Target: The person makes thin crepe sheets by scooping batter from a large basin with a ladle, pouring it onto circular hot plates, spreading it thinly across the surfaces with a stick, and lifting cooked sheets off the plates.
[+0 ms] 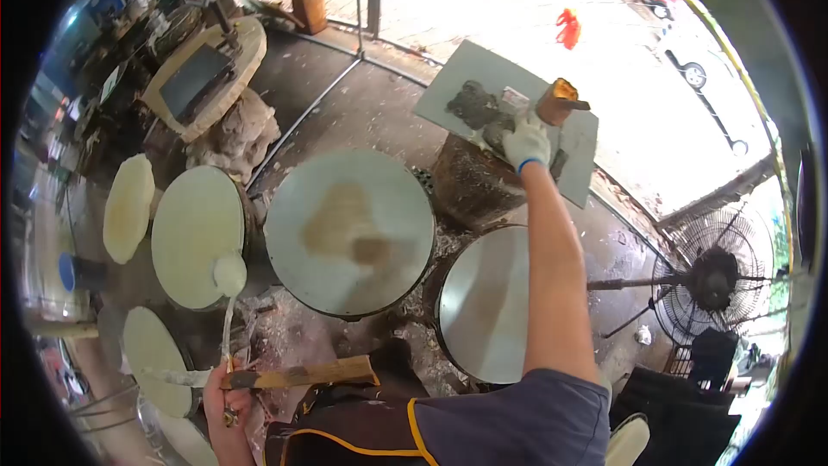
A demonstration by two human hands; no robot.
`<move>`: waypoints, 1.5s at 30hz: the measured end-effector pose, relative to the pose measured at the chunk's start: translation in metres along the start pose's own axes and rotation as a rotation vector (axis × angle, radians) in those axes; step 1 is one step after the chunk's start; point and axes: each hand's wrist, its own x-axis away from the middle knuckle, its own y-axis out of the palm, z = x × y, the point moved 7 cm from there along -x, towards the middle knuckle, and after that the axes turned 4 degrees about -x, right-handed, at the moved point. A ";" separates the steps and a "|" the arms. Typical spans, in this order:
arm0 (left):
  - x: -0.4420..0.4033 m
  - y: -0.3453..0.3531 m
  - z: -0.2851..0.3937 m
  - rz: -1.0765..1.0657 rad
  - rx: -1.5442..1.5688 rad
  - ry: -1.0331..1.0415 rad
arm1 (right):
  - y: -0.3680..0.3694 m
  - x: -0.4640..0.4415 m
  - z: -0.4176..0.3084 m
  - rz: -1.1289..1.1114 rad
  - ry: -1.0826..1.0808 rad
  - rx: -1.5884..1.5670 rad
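Note:
At the lower left my left hand is closed round the handle of a ladle, whose batter-coated bowl rests over a pale, batter-covered round griddle. The same hand also holds a flat scraper with a wooden handle, its whitish blade pointing left. My right hand, in a white glove, reaches to a grey board and closes on a dark grey rag; its fingertips are partly hidden. Another dark clump and a rusty tin can are beside it.
A middle griddle shows a brown smear; another griddle is partly behind my right arm. Pale round sheets lie at left, near a blue cup. A fan stands right. A wooden stand is at upper left.

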 end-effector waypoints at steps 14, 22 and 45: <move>-0.028 0.076 -0.014 0.038 -0.034 0.057 | 0.033 -0.016 0.031 -0.631 0.217 -1.142; -0.046 0.094 -0.014 -0.032 -0.132 0.038 | 0.027 0.265 -0.045 -0.423 -0.784 -0.300; -0.066 0.119 -0.036 -0.144 -0.315 -0.156 | -0.008 0.386 0.280 0.173 0.648 -0.268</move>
